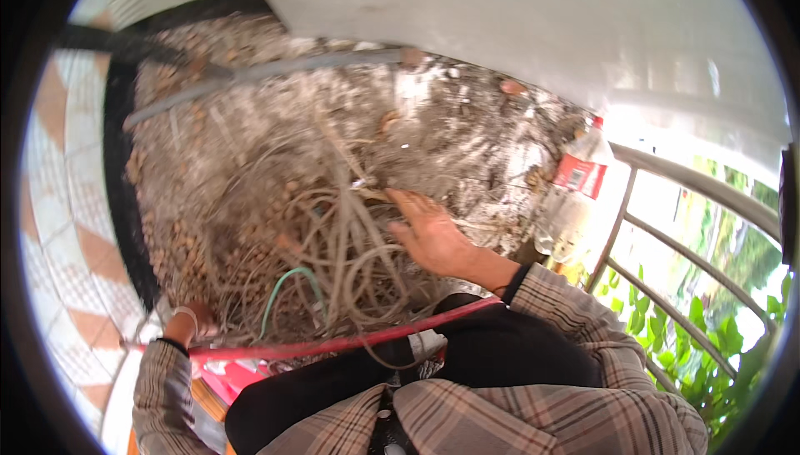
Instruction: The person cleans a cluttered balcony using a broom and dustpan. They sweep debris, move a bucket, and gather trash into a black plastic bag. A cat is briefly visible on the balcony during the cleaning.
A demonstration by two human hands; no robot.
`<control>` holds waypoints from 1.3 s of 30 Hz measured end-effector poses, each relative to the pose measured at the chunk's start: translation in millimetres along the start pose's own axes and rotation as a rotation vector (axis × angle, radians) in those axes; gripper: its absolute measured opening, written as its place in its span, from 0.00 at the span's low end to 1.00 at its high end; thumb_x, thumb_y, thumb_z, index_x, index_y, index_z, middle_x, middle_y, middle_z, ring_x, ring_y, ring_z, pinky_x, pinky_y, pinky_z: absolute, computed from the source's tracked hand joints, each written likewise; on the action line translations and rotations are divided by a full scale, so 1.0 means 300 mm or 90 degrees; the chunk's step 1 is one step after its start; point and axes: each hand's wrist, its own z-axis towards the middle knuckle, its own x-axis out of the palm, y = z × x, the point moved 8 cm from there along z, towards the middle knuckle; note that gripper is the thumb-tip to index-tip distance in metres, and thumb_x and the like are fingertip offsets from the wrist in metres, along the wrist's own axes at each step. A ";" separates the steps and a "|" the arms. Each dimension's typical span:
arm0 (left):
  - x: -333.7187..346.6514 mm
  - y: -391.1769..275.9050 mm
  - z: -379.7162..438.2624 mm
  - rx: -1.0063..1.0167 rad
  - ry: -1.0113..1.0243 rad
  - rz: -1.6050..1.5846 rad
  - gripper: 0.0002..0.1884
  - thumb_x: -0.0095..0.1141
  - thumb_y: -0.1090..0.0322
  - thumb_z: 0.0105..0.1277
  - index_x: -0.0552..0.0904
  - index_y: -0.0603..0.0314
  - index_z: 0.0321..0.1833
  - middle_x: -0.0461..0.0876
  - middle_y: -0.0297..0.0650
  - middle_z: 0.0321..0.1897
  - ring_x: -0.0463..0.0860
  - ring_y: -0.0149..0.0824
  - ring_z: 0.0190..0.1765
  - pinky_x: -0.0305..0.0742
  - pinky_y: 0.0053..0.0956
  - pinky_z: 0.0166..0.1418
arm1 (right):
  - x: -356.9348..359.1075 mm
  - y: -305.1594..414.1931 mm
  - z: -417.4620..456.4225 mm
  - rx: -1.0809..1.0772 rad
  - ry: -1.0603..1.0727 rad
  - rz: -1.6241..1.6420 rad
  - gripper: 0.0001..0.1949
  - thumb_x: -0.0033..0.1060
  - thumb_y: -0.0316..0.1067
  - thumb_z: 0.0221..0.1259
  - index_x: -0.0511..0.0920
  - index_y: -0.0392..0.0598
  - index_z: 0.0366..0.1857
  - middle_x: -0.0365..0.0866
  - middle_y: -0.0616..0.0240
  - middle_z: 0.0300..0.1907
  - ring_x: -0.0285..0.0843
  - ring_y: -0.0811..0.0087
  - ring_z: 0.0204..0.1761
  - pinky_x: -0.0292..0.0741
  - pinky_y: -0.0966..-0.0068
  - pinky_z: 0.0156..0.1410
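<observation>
A tangled heap of pale, translucent thin tubing or cord [369, 255] lies before me on dirty, rubble-strewn ground. My right hand [437, 236] rests at the heap's right side, fingers stretched out and thumb apart, with loops passing by its fingertips. At the lower left, my left hand [195, 320] is low by the heap's edge, just above a red bar or rim [350, 339]; its fingers are blurred, and any grip is hidden. Among the loops curves a green strand [284, 280]. The red bar or rim crosses in front of my knees.
A grey pipe [269, 74] lies across the ground at the back. Clear plastic bottle [572, 192] with a red cap stands at right, beside a metal railing [687, 255]. A pale panel [487, 11] borders the far side; a black edging [122, 186] and tiles [81, 174] border the left.
</observation>
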 end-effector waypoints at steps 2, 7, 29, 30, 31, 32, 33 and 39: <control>0.117 0.089 0.045 0.001 -0.124 -0.110 0.22 0.58 0.49 0.50 0.85 0.52 0.46 0.83 0.47 0.48 0.81 0.49 0.51 0.76 0.40 0.53 | -0.076 0.002 -0.004 -0.003 -0.059 0.022 0.24 0.55 0.36 0.62 0.66 0.38 0.61 0.73 0.44 0.56 0.71 0.47 0.58 0.67 0.56 0.63; -0.003 0.035 -0.081 -0.098 -0.168 -0.072 0.20 0.54 0.48 0.56 0.85 0.51 0.44 0.83 0.47 0.46 0.81 0.48 0.50 0.76 0.39 0.52 | -0.466 -0.267 -0.160 0.173 -0.348 -0.175 0.28 0.63 0.27 0.51 0.67 0.39 0.59 0.73 0.49 0.57 0.70 0.51 0.60 0.68 0.60 0.63; -0.382 -0.442 -0.869 0.019 -0.920 -0.165 0.13 0.57 0.68 0.61 0.77 0.60 0.49 0.77 0.47 0.46 0.74 0.51 0.49 0.68 0.43 0.54 | -0.325 -0.103 -1.525 0.699 -0.219 -0.073 0.37 0.71 0.39 0.49 0.60 0.33 0.60 0.74 0.43 0.50 0.76 0.48 0.51 0.72 0.61 0.55; -0.371 -0.493 -0.863 0.041 -0.897 -0.167 0.14 0.57 0.68 0.60 0.77 0.60 0.49 0.77 0.47 0.46 0.74 0.51 0.50 0.68 0.44 0.55 | -0.213 -0.037 -1.664 0.759 -0.160 -0.062 0.37 0.71 0.41 0.50 0.61 0.34 0.61 0.74 0.42 0.52 0.75 0.47 0.53 0.72 0.61 0.57; -0.363 -0.536 -0.855 0.063 -0.870 -0.167 0.15 0.58 0.68 0.59 0.76 0.59 0.50 0.77 0.47 0.47 0.74 0.51 0.50 0.68 0.44 0.55 | -0.130 0.034 -1.787 0.819 -0.097 -0.047 0.38 0.70 0.43 0.51 0.61 0.34 0.62 0.73 0.41 0.54 0.74 0.46 0.55 0.71 0.60 0.59; -0.352 -0.556 -0.820 0.068 -0.811 -0.167 0.20 0.60 0.67 0.57 0.75 0.59 0.52 0.76 0.46 0.49 0.74 0.51 0.52 0.68 0.45 0.57 | -0.062 0.131 -1.837 0.868 -0.014 0.032 0.39 0.70 0.42 0.50 0.59 0.35 0.63 0.73 0.42 0.54 0.74 0.47 0.54 0.71 0.59 0.58; -0.334 -0.552 -0.791 0.044 -0.778 -0.167 0.21 0.60 0.66 0.56 0.74 0.58 0.53 0.76 0.46 0.50 0.74 0.51 0.53 0.68 0.45 0.57 | 0.005 0.228 -1.874 0.912 0.069 0.110 0.40 0.71 0.41 0.49 0.58 0.36 0.64 0.72 0.43 0.53 0.74 0.47 0.52 0.71 0.58 0.57; -0.313 -0.499 -0.604 -0.118 -0.605 -0.170 0.25 0.64 0.62 0.52 0.72 0.57 0.53 0.76 0.45 0.48 0.74 0.51 0.53 0.68 0.47 0.57 | 0.211 0.050 -1.754 0.765 -0.030 0.077 0.22 0.62 0.38 0.53 0.73 0.36 0.51 0.81 0.45 0.37 0.79 0.49 0.40 0.75 0.60 0.47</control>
